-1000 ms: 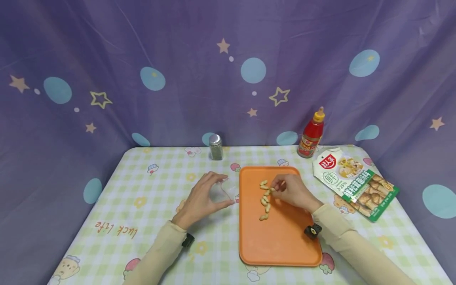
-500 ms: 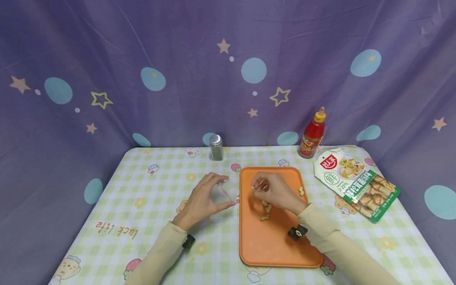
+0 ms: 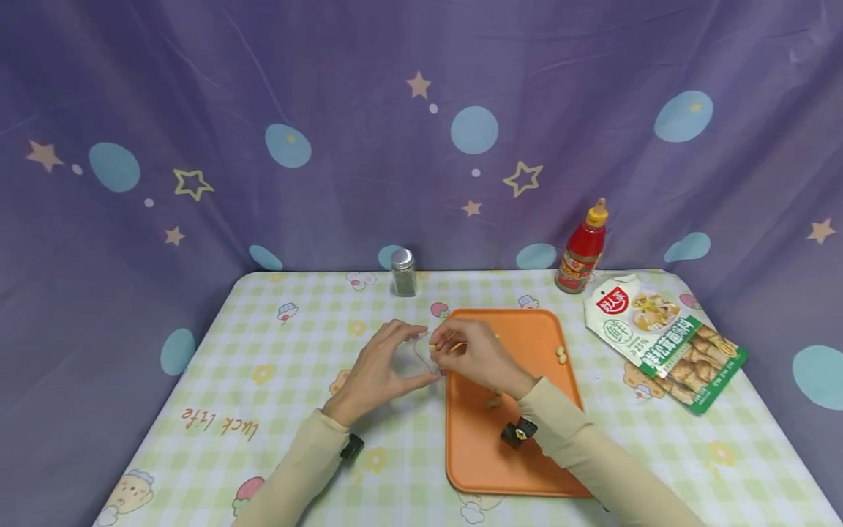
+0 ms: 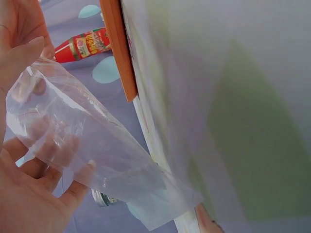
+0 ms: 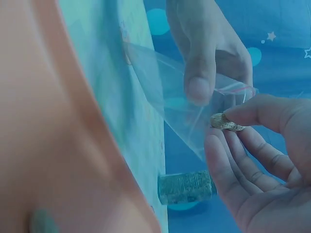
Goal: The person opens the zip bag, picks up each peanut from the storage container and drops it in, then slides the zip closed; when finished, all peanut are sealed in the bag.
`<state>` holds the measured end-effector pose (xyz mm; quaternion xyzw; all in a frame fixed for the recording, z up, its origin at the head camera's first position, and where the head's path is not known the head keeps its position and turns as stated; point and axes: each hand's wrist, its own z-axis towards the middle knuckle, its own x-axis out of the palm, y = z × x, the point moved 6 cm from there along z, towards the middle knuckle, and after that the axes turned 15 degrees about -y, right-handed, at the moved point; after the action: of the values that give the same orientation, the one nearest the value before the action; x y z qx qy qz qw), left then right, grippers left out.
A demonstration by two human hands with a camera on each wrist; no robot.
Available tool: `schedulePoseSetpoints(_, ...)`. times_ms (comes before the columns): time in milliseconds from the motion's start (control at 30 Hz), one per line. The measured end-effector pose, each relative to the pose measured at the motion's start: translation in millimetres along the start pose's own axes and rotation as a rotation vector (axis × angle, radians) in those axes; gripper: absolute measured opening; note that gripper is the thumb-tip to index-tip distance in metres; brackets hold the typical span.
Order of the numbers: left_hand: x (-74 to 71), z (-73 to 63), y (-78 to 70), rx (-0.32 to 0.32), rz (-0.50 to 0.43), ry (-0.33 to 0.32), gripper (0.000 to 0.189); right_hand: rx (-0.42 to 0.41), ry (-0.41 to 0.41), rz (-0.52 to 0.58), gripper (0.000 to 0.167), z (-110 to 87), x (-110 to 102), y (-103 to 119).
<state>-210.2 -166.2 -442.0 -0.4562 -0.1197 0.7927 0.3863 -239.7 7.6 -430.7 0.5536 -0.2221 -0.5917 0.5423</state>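
Observation:
My left hand point(image 3: 377, 369) holds a clear plastic zip bag point(image 4: 112, 141) by its mouth, thumb and fingers spread apart. The bag hangs left of an orange tray point(image 3: 487, 461). At its mouth, my right hand point(image 3: 484, 359) pinches a peanut point(image 5: 226, 123) between thumb and fingers. Whether the peanut is past the bag's rim, I cannot tell. Another unshelled peanut point(image 3: 561, 354) lies near the tray's right edge. More peanuts point(image 3: 494, 400) show in the middle, partly hidden under my right hand and wrist.
A glass shaker with a metal cap point(image 3: 404, 274) stands at the table's back edge. Further right is a red sauce bottle point(image 3: 582, 252) with a yellow cap. A green and white food packet point(image 3: 665, 340) lies flat right of the tray. A purple curtain point(image 3: 369, 132) hangs behind.
My right hand has moved left from the peanuts to the bag's mouth, carrying a peanut. The peanut by the tray's right edge has come into view. My left hand has stayed put.

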Motion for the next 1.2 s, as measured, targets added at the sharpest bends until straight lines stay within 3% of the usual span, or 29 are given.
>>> schedulePoseSetpoints(533,-0.4,-0.7,-0.5,-0.001,0.003,-0.004,0.075,0.015,0.004,0.009,0.012,-1.8,-2,4)
schedulePoseSetpoints(833,-4.6,2.0,-4.2,0.031,-0.005,-0.037,0.075,0.026,-0.05,0.021,0.009,-0.9,-31,-5)
schedulePoseSetpoints(1200,-6.2,2.2,-2.3,0.02,-0.005,-0.035,0.077,0.03,-0.102,-0.133,0.008,-9.1,-70,-37)
